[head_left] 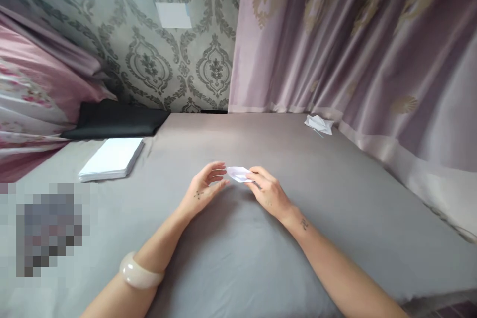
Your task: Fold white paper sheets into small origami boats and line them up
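A small piece of folded white paper (237, 174), pointed at the sides like a little boat, is held above the grey bed sheet. My right hand (270, 191) pinches its right end between thumb and fingers. On the other side, my left hand (204, 188) has its fingers apart and curved towards the paper's left end. Its fingertips come very close to the paper; whether they touch it I cannot tell. A pale bangle (139, 272) sits on my left forearm.
A stack of white paper (114, 158) lies at left, in front of a black padded item (119, 119). Crumpled or folded white paper (319, 124) lies at the far right by the purple curtain (290, 49). Patterned wallpaper (149, 67) covers the back wall. A blurred patch hides something at lower left.
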Demonstrator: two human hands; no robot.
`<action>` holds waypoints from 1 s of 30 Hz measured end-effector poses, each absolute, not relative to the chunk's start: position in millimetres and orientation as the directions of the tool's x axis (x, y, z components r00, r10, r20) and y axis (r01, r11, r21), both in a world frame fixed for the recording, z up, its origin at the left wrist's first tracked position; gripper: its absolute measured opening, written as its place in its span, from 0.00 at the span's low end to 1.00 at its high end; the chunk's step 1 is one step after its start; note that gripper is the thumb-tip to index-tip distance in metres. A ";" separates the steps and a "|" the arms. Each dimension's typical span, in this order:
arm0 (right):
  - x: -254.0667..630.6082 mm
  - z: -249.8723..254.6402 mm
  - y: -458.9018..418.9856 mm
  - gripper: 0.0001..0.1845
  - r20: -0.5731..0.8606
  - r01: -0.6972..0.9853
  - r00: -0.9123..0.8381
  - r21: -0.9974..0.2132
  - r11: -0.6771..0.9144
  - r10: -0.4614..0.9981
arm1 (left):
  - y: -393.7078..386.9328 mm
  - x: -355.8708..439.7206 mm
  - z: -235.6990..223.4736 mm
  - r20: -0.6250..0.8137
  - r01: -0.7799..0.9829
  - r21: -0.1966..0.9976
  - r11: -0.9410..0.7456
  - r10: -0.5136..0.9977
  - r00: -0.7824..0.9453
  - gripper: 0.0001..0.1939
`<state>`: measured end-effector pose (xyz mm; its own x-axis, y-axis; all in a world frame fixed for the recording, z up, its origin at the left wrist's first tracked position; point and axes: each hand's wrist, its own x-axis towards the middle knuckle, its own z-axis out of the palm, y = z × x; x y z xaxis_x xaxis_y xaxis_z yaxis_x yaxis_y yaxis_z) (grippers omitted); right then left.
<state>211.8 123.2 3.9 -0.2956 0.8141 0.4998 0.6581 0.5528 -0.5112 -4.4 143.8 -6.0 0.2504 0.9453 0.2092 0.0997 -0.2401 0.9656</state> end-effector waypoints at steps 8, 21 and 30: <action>198.7 -5.0 120.8 0.11 0.464 0.662 -0.335 -0.504 0.555 0.820 | 142.1 0.2 -2.5 0.076 0.035 0.995 -0.091 0.950 0.302 0.21; 195.1 0.0 118.6 0.10 0.403 0.522 -0.254 -0.708 0.476 0.879 | 142.6 -2.3 -2.4 0.016 -0.060 0.998 0.007 0.927 0.374 0.12; 190.3 5.6 117.5 0.09 0.319 0.451 -0.217 -0.805 0.385 0.922 | 140.0 2.2 3.9 -0.029 -0.010 0.999 0.032 0.973 0.229 0.11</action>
<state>190.3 117.5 5.6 -0.2170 0.9225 0.3193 0.4512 0.3848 -0.8052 2.2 140.0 3.9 0.2288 0.9731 -0.0288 -0.0100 0.0319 0.9994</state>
